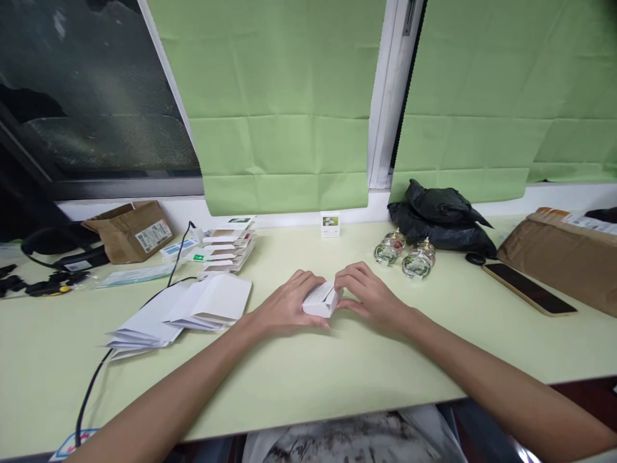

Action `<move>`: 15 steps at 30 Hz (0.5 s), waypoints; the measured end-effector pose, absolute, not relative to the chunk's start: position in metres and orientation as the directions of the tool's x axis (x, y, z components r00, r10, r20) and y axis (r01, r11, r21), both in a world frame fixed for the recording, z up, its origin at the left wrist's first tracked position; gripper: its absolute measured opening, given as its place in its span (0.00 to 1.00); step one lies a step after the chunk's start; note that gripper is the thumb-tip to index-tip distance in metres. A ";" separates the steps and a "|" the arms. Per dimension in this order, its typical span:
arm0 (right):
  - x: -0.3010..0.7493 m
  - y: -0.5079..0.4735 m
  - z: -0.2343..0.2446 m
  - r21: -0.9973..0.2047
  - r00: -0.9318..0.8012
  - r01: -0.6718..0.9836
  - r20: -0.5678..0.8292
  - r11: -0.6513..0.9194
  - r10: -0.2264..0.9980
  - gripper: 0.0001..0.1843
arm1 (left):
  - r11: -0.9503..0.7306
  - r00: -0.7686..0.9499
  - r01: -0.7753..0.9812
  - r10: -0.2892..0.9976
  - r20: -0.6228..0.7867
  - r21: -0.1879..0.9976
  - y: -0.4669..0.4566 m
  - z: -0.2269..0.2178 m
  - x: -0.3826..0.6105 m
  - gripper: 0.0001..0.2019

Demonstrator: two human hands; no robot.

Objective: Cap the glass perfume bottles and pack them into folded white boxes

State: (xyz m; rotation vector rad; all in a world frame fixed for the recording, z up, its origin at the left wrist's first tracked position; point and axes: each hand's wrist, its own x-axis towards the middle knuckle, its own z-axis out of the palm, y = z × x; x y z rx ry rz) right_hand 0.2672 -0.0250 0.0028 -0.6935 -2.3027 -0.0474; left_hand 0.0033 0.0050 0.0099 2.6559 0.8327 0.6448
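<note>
A small white cardboard box lies on the pale green table, held between both hands. My left hand curls round its left end, fingers closed on it. My right hand grips its right end with bent fingers. A fanned pile of flat white folded cartons lies just left of my left hand. Two small round glass bottles with gold caps stand behind my right hand.
A stack of printed flat cartons and a small standing box sit near the wall. Black plastic bags, a phone and a brown parcel are at right. A black cable, headphones and a brown paper package are at left.
</note>
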 end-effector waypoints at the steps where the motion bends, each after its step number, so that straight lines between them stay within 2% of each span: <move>1: 0.267 -0.025 0.002 -0.144 -0.598 0.486 0.664 0.862 0.448 0.13 | -0.794 0.735 0.464 0.592 0.329 0.393 0.005 0.009 0.002 0.39; 5: 0.265 -0.029 0.001 -0.116 -0.595 0.506 0.670 0.854 0.444 0.12 | -0.774 0.717 0.458 0.612 0.334 0.437 0.006 0.008 -0.002 0.37; 10: 0.262 -0.033 0.002 -0.107 -0.590 0.544 0.657 0.833 0.470 0.21 | -0.759 0.703 0.466 0.629 0.331 0.455 0.007 0.009 -0.005 0.37; 15: 0.261 -0.028 -0.001 -0.113 -0.568 0.475 0.719 0.873 0.402 0.17 | -0.758 0.707 0.475 0.631 0.320 0.447 0.008 0.009 -0.004 0.37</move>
